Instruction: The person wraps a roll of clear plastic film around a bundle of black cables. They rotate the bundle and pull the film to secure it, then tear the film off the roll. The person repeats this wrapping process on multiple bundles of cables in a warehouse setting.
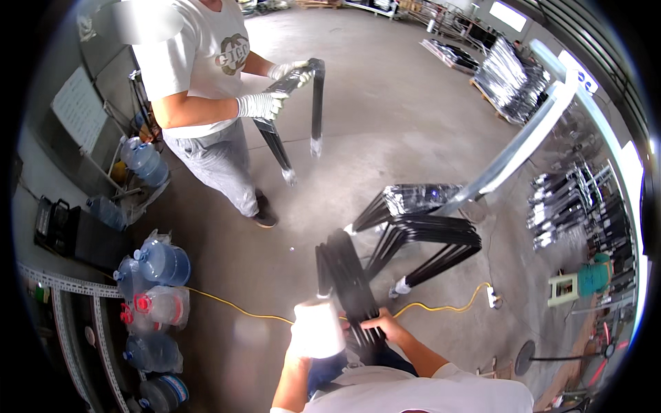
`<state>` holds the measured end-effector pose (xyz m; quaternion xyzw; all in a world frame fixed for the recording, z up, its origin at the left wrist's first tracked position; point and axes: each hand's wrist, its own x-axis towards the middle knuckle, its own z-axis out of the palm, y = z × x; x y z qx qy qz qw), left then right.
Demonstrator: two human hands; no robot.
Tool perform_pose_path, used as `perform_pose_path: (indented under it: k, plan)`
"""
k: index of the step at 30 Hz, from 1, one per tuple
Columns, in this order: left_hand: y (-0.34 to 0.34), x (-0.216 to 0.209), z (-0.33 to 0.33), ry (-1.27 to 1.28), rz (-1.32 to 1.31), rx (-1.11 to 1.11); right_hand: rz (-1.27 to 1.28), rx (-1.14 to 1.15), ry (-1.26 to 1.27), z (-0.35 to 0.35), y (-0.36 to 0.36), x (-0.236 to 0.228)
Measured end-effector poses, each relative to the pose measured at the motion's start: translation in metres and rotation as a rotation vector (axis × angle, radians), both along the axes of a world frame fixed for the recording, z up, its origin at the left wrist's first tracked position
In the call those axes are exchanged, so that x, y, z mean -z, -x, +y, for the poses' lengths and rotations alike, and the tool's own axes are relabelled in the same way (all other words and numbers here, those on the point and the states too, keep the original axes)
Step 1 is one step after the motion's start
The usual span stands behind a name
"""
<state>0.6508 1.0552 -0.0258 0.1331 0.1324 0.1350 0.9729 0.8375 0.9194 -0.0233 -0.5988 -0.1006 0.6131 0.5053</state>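
A bundle of black bent metal frames (348, 275) stands upright in front of me. My right hand (385, 322) grips its lower part, bare fingers wrapped around the bars. My left hand (315, 329) is beside the bundle, washed out by glare, so its grip is unclear. Across from me a person in a white shirt and white gloves (263, 104) holds another black bent frame (303, 110) with plastic-wrapped ends. A stack of similar black frames (427, 237), partly wrapped in clear film, lies on the concrete floor to my right.
A yellow extension cord (234, 308) runs across the floor to a socket block (493, 296). Several blue water jugs (160, 265) crowd the left by metal shelving (69, 282). Wrapped frame stacks (509, 76) sit far right; a small stool (564, 286) and fan base (527, 356) are near.
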Motion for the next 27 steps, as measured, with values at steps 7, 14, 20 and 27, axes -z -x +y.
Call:
perform_pose_path:
  k: [7,14,20,27]
  plan:
    - [-0.076,0.011,0.008,-0.176,0.34,-0.01,-0.1,-0.033,0.063,-0.038,0.013,-0.037]
    - [-0.198,-0.054,-0.007,-0.853,0.427,0.092,-0.126,-0.305,0.245,-0.067,-0.023,-0.051]
    - [-0.348,-0.076,-0.034,-2.175,0.522,-0.038,-0.154,-0.324,0.113,-0.116,-0.049,-0.02]
    - [-0.462,-0.037,-0.059,-2.529,0.526,0.139,-0.162,-0.248,-0.145,-0.137,-0.062,0.029]
